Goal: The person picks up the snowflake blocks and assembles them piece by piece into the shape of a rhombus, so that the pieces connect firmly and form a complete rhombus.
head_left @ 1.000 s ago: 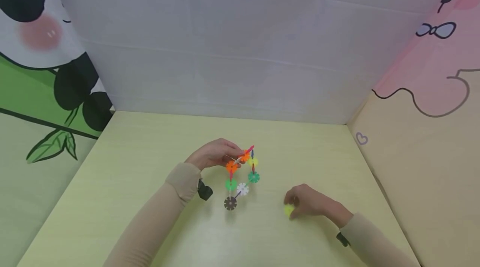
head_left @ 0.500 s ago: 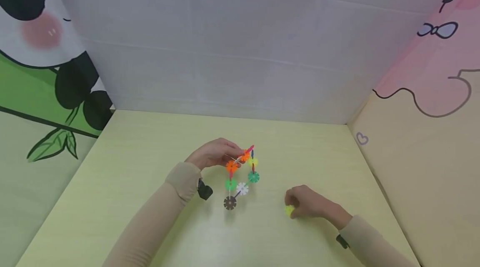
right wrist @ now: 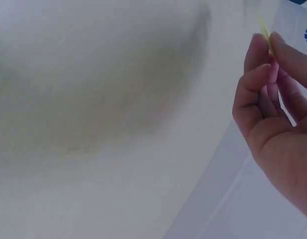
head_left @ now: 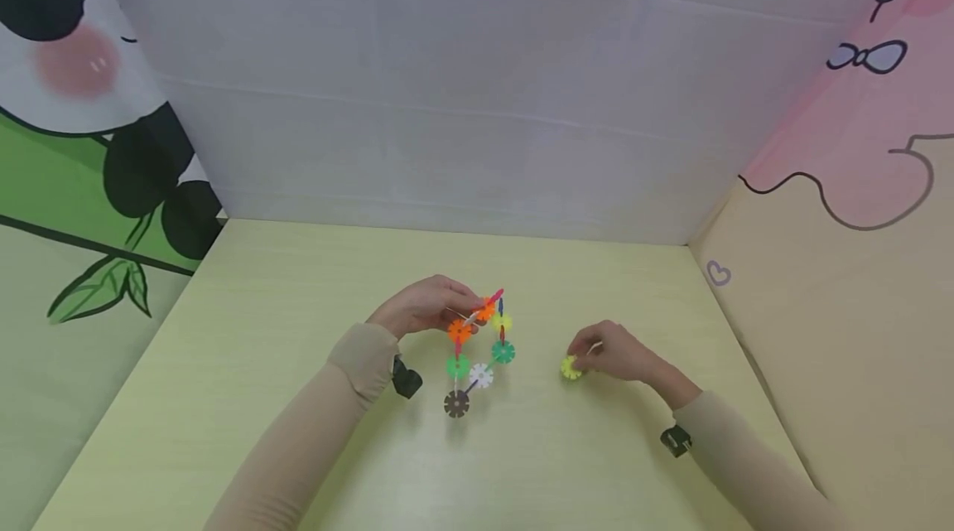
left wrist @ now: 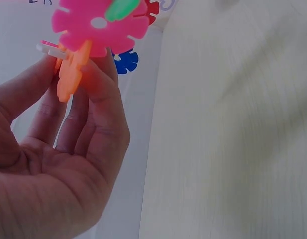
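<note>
My left hand (head_left: 432,306) pinches a loop of linked snowflake discs (head_left: 459,331) near its top, by an orange disc (left wrist: 71,74). Orange, green, white, yellow and dark discs hang down from the grip, joined edge-on by others. In the left wrist view a pink disc (left wrist: 76,27) sits above the fingertips and a blue disc (left wrist: 127,62) shows behind. To the right, apart from the loop, my right hand (head_left: 614,349) pinches a single yellow snowflake disc (head_left: 570,368) between thumb and fingers. The right wrist view shows that yellow disc (right wrist: 263,27) edge-on; a pinkish patch between the fingers is unclear.
Both hands are over a pale wood-grain table (head_left: 313,282). A white sheet (head_left: 447,100) closes off the back. Cartoon-printed panels stand at the left (head_left: 82,191) and right (head_left: 857,291).
My right hand has moved away from the near edge, carrying the yellow disc, which now shows more of its face. The left hand and the loop stay almost still.
</note>
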Motion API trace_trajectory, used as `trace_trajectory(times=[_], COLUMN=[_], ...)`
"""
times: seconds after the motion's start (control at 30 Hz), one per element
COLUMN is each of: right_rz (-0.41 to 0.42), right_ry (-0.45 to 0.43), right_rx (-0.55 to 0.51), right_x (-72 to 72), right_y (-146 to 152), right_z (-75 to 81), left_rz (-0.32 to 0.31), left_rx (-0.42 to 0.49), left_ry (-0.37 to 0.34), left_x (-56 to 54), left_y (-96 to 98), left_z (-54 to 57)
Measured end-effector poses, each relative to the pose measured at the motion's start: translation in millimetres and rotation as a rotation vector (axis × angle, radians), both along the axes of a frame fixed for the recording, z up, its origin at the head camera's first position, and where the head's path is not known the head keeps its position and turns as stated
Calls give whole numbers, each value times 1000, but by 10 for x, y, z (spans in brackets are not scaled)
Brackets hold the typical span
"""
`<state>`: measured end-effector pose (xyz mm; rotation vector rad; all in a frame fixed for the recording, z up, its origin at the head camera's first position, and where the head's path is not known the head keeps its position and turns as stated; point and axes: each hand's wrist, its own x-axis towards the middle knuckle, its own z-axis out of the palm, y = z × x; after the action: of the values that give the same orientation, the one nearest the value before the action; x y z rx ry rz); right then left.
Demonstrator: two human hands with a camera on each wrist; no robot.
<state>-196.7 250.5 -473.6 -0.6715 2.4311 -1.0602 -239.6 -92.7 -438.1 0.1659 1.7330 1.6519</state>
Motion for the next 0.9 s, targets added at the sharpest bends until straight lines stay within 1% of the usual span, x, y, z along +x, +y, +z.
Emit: trace_trajectory(times=[0.1, 0.2, 0.37, 0.53, 0.73, 0.9], right_rz=[-90, -136, -151, -165, -155, -139], right_ry=[-13, 6, 41, 51, 54, 42], right_rx=[-103, -142, -146, -151, -146, -172], right_x=[-129, -232, -350, -428, -467, -470], right_y=[-51, -126, -251, -358, -479, -580], right_z=[122, 225, 331, 411, 526, 642], left_rz=[-1, 3, 0, -5, 3, 7], left_rx=[-4, -5, -4, 0, -6, -6], left_ry=[4, 0, 2, 6, -3, -2], left_x=[8, 11, 21, 31, 29, 25], left_y=[-3, -5, -7, -2, 12, 33], left_z=[2, -3, -5, 10, 19, 20])
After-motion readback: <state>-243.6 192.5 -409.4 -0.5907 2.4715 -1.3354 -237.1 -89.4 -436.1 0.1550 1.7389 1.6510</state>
